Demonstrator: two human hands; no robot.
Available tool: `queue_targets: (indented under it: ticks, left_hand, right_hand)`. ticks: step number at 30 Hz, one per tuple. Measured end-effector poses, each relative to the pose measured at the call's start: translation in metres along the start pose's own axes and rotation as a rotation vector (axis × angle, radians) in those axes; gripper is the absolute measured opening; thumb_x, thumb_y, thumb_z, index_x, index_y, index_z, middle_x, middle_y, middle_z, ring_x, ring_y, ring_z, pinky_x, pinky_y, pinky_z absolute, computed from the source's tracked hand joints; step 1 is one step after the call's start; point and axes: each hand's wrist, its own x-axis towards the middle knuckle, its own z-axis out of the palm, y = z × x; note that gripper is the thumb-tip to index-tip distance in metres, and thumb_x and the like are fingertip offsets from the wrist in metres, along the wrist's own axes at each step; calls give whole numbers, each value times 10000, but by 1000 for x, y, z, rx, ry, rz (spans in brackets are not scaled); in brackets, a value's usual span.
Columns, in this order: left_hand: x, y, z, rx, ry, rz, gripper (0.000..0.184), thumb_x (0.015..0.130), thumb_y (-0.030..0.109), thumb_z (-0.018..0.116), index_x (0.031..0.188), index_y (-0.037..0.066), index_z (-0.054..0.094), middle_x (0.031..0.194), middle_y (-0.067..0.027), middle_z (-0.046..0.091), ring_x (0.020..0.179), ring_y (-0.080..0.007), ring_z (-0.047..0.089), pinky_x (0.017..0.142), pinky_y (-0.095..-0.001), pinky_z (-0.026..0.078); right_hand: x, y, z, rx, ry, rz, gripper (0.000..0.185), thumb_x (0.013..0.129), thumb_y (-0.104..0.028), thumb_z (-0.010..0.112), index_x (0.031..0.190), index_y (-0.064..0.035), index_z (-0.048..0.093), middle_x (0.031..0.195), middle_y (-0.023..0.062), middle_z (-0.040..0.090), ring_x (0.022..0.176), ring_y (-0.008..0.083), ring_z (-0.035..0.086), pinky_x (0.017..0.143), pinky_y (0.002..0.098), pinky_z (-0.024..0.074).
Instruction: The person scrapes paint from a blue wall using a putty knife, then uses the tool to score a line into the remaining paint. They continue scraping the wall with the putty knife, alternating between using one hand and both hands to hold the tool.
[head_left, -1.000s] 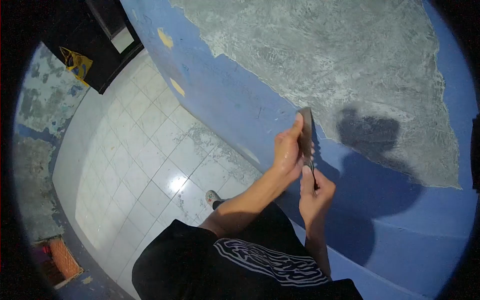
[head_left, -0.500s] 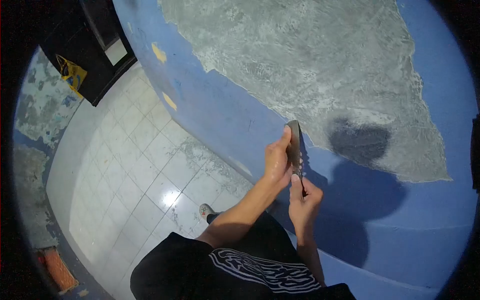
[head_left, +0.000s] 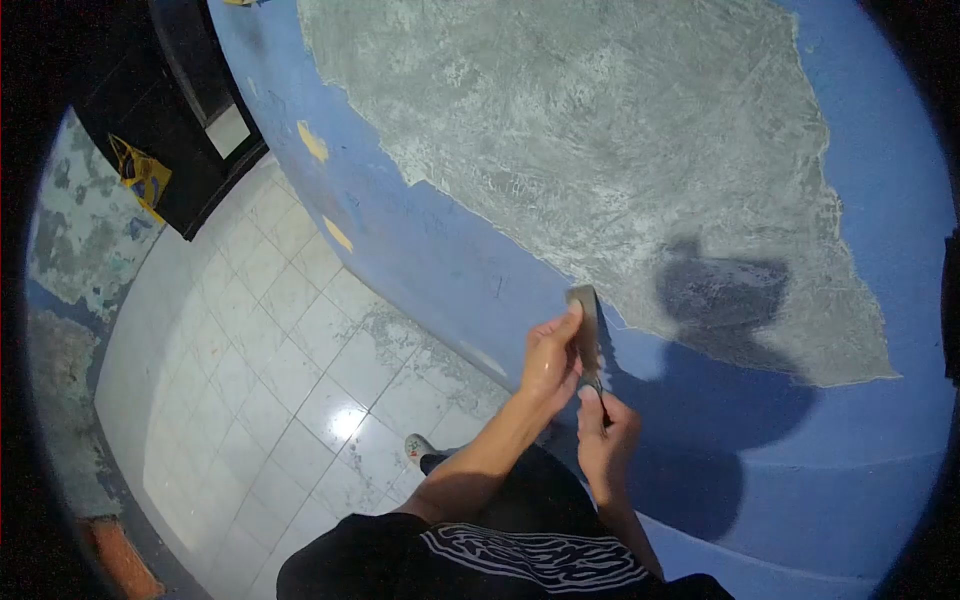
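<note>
A scraper (head_left: 588,322) with a flat, dull metal blade is held in front of the wall, its blade pointing up toward the far edge. My left hand (head_left: 549,358) is closed around the blade, thumb pressed along its face near the tip. Lower down, my right hand (head_left: 607,440) grips the dark handle, which its fingers mostly hide. Behind the blade is the blue wall (head_left: 450,265), close to the lower border of a bare grey patch (head_left: 600,150) with ragged paint edges. Whether the blade touches the wall I cannot tell.
White tiled floor (head_left: 240,370) with grey smudges lies left of the wall. A shoe (head_left: 418,447) shows beside the dark trousers. A yellow bag (head_left: 143,178) hangs by a dark doorway at upper left. An orange-red block (head_left: 122,560) is at lower left.
Both hands and the scraper sit slightly lower in view, and the blade's face is turned more toward me. The view has shifted a little; both grips are kept.
</note>
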Motion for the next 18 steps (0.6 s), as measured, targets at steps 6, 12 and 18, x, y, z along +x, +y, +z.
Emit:
queue_targets:
  ticks: [6,12,18]
  left_hand:
    - [-5,-2,3,24,80,-1,321,936,350,622,805,57,616,649,-35,588,512,-146,557,468,-282,464]
    - [-5,-8,5,31,94,18,328,914,377,647,805,69,618,656,-25,570,526,-151,551,475,-287,466]
    - [0,4,0,52,59,29,323,916,380,642,831,69,623,656,-32,571,506,-158,545,461,-292,461]
  right_hand:
    - [-10,6,-5,-75,-39,131,251,930,-223,592,885,15,655,589,140,474,527,139,439,514,315,374]
    - [-6,-1,-1,4,8,56,342,935,-189,578,672,14,495,545,-33,398,514,60,348,457,288,259]
    - [-1,1,2,-70,-48,21,271,935,-212,601,837,38,642,541,113,416,530,95,374,484,313,343]
